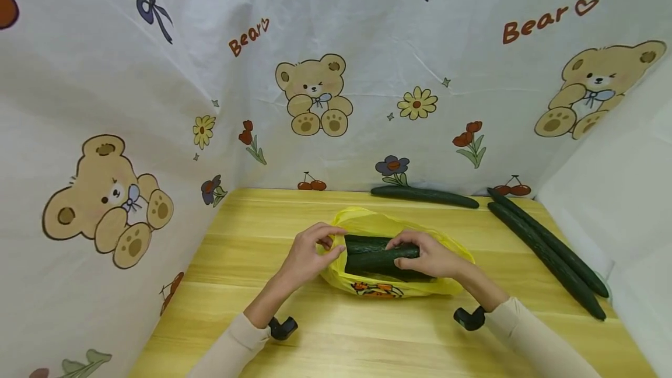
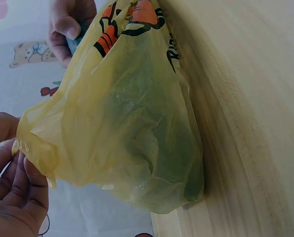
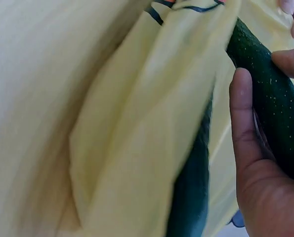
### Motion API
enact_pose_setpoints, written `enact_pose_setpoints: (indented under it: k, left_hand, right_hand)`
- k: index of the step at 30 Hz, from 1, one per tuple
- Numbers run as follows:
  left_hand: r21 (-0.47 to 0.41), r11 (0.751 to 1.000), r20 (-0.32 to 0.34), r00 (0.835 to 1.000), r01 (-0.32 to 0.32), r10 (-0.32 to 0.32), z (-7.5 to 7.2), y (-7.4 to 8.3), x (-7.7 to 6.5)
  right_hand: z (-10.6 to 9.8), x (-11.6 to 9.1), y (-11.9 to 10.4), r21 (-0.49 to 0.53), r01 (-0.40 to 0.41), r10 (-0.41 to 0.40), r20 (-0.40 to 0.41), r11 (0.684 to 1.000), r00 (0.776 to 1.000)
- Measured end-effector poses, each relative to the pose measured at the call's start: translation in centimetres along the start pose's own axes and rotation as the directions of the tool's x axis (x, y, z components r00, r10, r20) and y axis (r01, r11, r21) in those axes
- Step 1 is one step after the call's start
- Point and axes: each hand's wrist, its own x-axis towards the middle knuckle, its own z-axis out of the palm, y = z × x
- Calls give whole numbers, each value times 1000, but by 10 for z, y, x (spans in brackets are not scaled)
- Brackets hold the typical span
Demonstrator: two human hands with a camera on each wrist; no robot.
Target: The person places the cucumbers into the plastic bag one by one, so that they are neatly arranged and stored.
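Observation:
A yellow plastic bag [image 1: 420, 288] with an orange-and-black print lies on the table, its mouth spread toward the head camera. Dark green cucumbers [image 1: 362, 244] lie inside it. At the bag's left rim, my left hand [image 1: 310, 254] pinches the plastic between thumb and fingers; the left wrist view shows the gathered bag edge [image 2: 35, 143] there. My right hand [image 1: 431, 256] reaches into the mouth and grips one cucumber [image 3: 268, 89], thumb on one side and fingers on the other. Another cucumber [image 3: 191, 190] shows through the opening below it in the right wrist view.
One cucumber [image 1: 425, 195] lies along the back edge of the wooden table [image 1: 336, 337]. Two more cucumbers [image 1: 546, 255] lie side by side at the right edge. A white sheet with bear prints [image 1: 315, 95] hangs behind and at the sides.

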Motion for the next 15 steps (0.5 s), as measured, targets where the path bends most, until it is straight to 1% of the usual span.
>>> enact_pose_setpoints:
  k: [4,10,12,15]
  left_hand:
    - [-5,1000,0,1000,2,-2,-2,3,0]
    - [-15,1000,-7,1000,5,-5,-2,0,0]
    - [-16,1000,-11,1000,4,-5,-2,-2,-1]
    - [-20,1000,-17,1000,8,-8,-1,-3,-1]
  right_hand:
    - [5,-1,-1,-17,-21,20,-10,1000,1000]
    - [5,-4,0,-27,23,-22,12,999,1000]
    - [5,-5,0,-26,36,-36,-1,999,999]
    - [4,-8,-1,-34,34,-35,-43,999,998]
